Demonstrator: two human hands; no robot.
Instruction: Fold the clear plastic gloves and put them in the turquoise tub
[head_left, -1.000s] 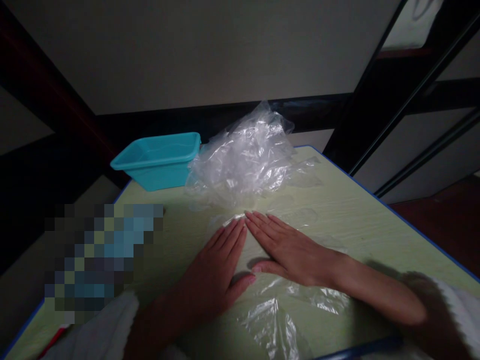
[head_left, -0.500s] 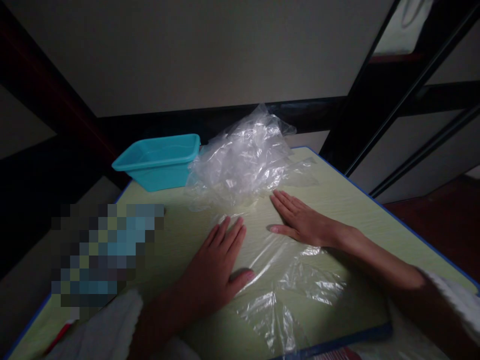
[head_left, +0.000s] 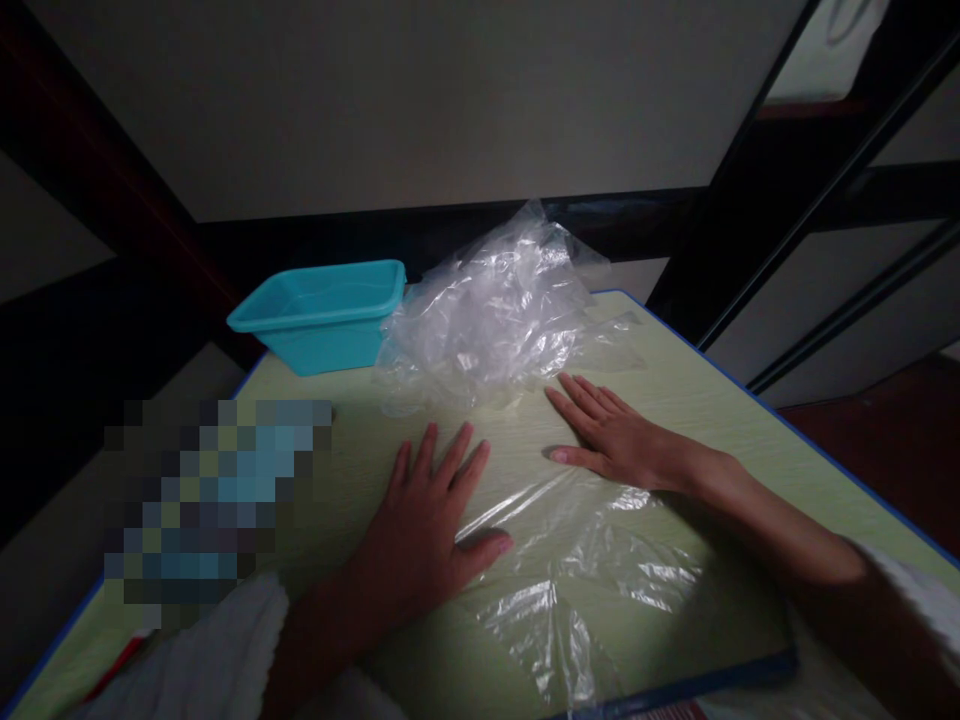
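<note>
A clear plastic bag (head_left: 555, 580) lies spread on the pale green tabletop, with creases running toward its front edge. My left hand (head_left: 431, 530) rests flat on the left part of this plastic, fingers fanned apart and thumb pointing right. On the upper right part, my right hand (head_left: 607, 430) lies palm down, fingers stretched toward the back left, thumb apart. Neither hand grips anything. Just beyond my fingertips sits a crumpled heap of clear plastic bags (head_left: 502, 310).
A turquoise basin (head_left: 322, 340) stands at the back left, touching the plastic heap. A blurred-out item (head_left: 225, 500) lies on the left. The blue-edged table (head_left: 720, 400) meets a wall behind. Something red shows at the lower left.
The fingers of my left hand have spread wider, and the hand has shifted slightly left. My right hand's fingers have fanned a little. The whole view has shifted slightly.
</note>
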